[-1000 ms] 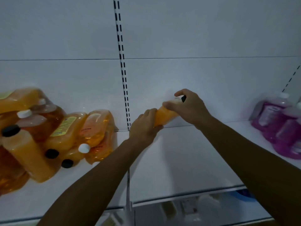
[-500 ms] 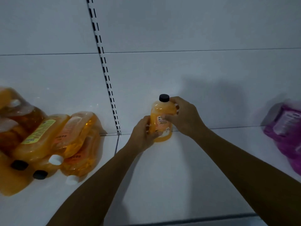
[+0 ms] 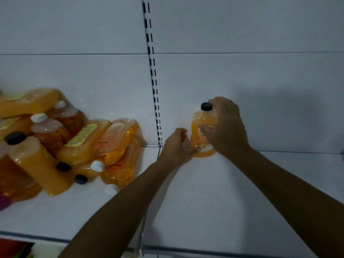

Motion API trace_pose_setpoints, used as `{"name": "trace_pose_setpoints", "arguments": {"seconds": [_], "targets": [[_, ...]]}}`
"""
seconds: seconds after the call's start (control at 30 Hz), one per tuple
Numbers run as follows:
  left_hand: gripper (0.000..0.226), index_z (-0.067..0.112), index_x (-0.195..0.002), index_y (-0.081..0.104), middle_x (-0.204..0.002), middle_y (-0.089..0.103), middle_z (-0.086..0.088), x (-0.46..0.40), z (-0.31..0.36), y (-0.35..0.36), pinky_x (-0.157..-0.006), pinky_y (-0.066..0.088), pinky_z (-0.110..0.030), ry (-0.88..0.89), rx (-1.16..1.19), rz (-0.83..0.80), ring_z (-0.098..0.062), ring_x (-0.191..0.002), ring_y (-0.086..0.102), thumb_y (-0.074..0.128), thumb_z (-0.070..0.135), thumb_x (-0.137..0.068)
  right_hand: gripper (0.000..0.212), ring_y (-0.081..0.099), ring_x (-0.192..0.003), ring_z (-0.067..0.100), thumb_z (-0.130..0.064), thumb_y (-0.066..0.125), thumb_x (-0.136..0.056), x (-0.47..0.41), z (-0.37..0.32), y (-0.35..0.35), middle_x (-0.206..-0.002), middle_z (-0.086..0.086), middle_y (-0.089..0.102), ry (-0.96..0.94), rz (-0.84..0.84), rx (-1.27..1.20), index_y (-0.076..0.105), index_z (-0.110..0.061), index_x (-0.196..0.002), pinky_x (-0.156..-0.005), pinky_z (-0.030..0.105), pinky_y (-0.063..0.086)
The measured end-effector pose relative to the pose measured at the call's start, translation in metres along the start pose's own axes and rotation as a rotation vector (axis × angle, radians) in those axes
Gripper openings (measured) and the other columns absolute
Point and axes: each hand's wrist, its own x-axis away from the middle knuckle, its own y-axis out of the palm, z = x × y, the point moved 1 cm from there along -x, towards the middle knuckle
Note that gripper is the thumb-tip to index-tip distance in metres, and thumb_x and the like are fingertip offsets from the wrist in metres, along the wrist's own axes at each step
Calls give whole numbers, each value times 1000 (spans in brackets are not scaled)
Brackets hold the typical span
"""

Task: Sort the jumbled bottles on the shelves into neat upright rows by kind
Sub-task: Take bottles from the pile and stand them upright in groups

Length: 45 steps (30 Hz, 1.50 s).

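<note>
Open shelf [image 3: 260,192] is left right of and below the fingers [image 3: 206,131] of both hands, while passage far to their left is blocked by jumbled orange bottles [image 3: 78,144].

A white back wall [image 3: 242,30] of flat panels filled most of the view, dimly lit and crossed by one thin horizontal seam. A slotted upright rail [image 3: 153,77] with paired black slots ran down the wall to the white shelf [image 3: 214,205] below it. Left and right of the rail, the shelf boards met at a narrow joint. A soft shadow lay on the wall well right of the rail. Below the shelf's front edge, something red showed at far left.
</note>
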Motion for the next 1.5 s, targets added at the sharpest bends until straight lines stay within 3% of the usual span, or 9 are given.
{"name": "trace_pose_setpoints", "arguments": {"seconds": [0.17,0.33,0.53,0.63,0.87,0.93,1.07,1.2,1.5], "targets": [[47,16,-125,54,-119,61,2,31,-3,-45,-83,44,-21,142,-249,49,-7,-101,55,71,34,-85,55,52,-118,31,-24,76,-77,-4,-49,21,-126,17,57,-244,11,-57,55,-2,-124,-98,42,49],[22,16,-108,66,-108,67,-1,64,-17,-106,-82,50,-30,353,-425,83,-12,-95,59,65,24,-88,49,50,-120,20,-25,67,-88,-8,-100,60,-135,3,49,-147,-215,-181,49,-16,-132,-99,39,47],[47,17,-131,52,-136,53,-3,100,-43,-166,-107,36,-38,256,-631,282,-21,-125,47,61,39,-90,47,50,-121,24,-28,58,-90,-7,-130,105,-133,5,50,-252,-460,-240,46,-20,-135,-102,40,42],[59,21,-138,40,-144,43,2,112,-62,-179,-108,37,-39,146,-625,251,-19,-131,40,60,48,-89,52,43,-129,22,-42,53,-88,-5,-136,126,-141,-8,43,-274,-534,-216,37,-36,-138,-104,47,42],[73,22,-148,26,-154,28,4,125,-72,-184,-112,35,-41,139,-612,155,-19,-140,28,60,50,-89,69,40,-133,20,-63,50,-81,-8,-133,145,-148,-7,36,-313,-585,-138,31,-38,-142,-103,50,42],[72,22,-148,26,-155,28,4,126,-74,-185,-111,35,-41,148,-598,153,-19,-140,29,57,51,-90,75,39,-134,21,-70,49,-76,-10,-142,137,-147,-4,39,-301,-574,-105,34,-35,-142,-107,50,39],[64,21,-145,34,-151,35,3,134,-82,-193,-106,41,-38,185,-565,224,-17,-137,35,56,50,-91,74,26,-142,30,-58,56,-82,-11,-155,122,-151,8,35,-299,-555,-63,35,-24,-145,-115,53,24],[57,18,-137,45,-143,47,-1,149,-92,-201,-100,43,-34,253,-570,262,-19,-130,44,60,45,-90,84,30,-140,26,-78,35,-72,-16,-156,133,-148,2,40,-337,-549,-29,36,-31,-143,-112,55,29],[53,19,-136,45,-135,54,-1,167,-109,-204,-89,43,-26,196,-524,266,-19,-117,53,63,38,-90,83,35,-136,24,-78,40,-75,-19,-145,155,-147,-1,39,-423,-597,41,30,-34,-144,-106,55,37]]}}
